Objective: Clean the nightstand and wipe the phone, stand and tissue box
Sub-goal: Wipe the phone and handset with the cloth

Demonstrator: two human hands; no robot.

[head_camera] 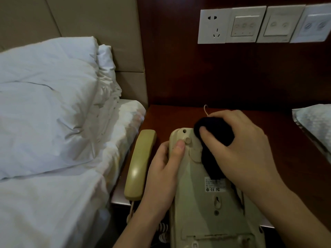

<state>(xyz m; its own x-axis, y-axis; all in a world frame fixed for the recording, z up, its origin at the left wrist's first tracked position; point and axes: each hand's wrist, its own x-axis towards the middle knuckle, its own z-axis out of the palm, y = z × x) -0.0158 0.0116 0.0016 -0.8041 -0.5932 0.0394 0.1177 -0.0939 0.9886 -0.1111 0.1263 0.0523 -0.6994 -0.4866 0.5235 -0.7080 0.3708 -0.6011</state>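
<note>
The beige phone base [195, 203] is turned underside up over the dark wooden nightstand [172, 115]. My left hand [163, 169] grips its left edge, thumb on the plastic near a round peg. My right hand [240, 147] holds a bunched black cloth [213, 135] and presses it on the upper right part of the base. The beige handset [140, 163] lies on the nightstand to the left of the base, its coiled cord [163, 231] hanging below the front edge. No stand shows in view.
A bed with a white pillow [48, 104] and sheet borders the nightstand on the left. A wall socket and switch plates [250, 24] sit on the dark panel behind. A silvery box with white tissue [315, 120] is at the right edge.
</note>
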